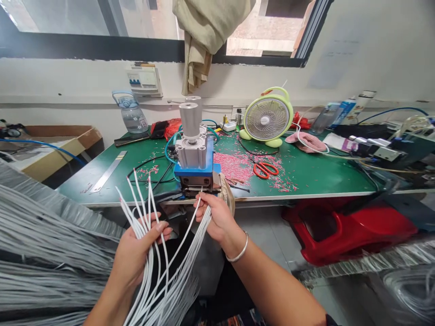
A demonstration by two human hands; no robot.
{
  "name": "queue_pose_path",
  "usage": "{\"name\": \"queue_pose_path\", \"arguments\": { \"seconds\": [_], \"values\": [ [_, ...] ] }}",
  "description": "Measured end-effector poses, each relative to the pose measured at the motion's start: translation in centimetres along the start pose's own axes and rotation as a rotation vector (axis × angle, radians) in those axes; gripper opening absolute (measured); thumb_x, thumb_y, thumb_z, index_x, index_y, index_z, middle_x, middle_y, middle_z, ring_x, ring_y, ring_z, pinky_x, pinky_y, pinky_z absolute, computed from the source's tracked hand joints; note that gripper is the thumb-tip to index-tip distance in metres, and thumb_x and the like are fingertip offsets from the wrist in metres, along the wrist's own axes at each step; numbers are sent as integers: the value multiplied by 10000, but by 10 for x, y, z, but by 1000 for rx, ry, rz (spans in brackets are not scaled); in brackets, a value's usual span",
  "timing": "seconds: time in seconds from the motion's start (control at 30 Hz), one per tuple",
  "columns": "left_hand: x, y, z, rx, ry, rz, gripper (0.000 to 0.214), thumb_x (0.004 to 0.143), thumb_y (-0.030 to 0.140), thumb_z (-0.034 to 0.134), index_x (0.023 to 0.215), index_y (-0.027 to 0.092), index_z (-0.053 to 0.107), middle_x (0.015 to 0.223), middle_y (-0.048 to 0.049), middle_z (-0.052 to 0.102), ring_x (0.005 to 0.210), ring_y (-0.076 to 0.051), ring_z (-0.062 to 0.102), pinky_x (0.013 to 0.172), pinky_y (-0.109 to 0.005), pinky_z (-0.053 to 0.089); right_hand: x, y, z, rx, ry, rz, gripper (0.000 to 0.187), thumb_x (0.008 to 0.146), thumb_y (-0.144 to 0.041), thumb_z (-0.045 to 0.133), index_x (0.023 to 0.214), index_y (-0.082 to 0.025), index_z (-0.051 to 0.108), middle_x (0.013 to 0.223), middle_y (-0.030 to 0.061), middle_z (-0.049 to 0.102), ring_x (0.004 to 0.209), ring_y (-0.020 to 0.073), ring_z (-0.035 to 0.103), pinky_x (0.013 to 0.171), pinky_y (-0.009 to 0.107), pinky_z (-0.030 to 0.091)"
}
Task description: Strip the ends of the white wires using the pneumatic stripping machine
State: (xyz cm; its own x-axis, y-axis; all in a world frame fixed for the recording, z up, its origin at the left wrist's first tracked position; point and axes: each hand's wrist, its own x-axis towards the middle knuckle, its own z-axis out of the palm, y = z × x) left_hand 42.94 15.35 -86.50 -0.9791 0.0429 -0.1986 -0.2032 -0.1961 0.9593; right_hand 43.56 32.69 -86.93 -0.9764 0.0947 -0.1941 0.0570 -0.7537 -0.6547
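1. I am watching the white wires at the lower centre of the frame; they are running up from the bottom edge and splitting between my two hands.
2. My right hand is closing its fingers around a tight bunch of those wires and is pushing their ends up against the mouth of the small press at the table's front edge, centre frame.
3. My left hand is holding a looser fan of wires, fingers curled about them and thumb laid across, with the free ends sticking up towards the upper left.
4. I judge the work to be partway: the fanned ends in the left hand look unprocessed, and a large heap of grey-white wire is filling the left of the frame.
5. Pink scraps are lying on the green table right of the press, suggesting many ends are already cut; I cannot tell how many.
6. Orange scissors and a green fan are sitting beyond, right of centre.
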Motion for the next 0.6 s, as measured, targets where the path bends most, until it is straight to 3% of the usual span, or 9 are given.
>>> {"name": "queue_pose_path", "arguments": {
  "seconds": [0.17,0.4,0.5,0.6],
  "values": [
    [3,2,-4,-27,14,19,406,555,196,724,921,160,550,670,-19,659,588,-153,636,572,-244,531,2,2,-3,-1,-29,-59,165,702,-272,584,752,-115,578,578,-6,568,380,62,493,375,175,419],
    [-1,-8,-2,45,-65,-54,355,534,223,740,831,137,565,649,5,635,604,-146,624,586,-253,519,-11,8,-21,-205,-351,-29,235,729,-326,587,728,-91,602,586,22,572,456,65,513,451,175,415],
    [-3,-15,1,165,-152,-11,363,519,234,745,824,138,573,625,8,628,566,-132,604,602,-250,497,-16,9,-19,-256,-343,-51,253,701,-308,618,841,-98,610,658,34,601,522,76,538,524,195,445],
    [-3,-22,1,362,-244,57,314,528,247,736,788,140,596,642,-7,639,593,-132,594,617,-229,466,-15,13,-13,-364,-298,-66,281,683,-340,626,834,-103,611,702,41,610,424,47,477,403,168,381]
  ]
}}
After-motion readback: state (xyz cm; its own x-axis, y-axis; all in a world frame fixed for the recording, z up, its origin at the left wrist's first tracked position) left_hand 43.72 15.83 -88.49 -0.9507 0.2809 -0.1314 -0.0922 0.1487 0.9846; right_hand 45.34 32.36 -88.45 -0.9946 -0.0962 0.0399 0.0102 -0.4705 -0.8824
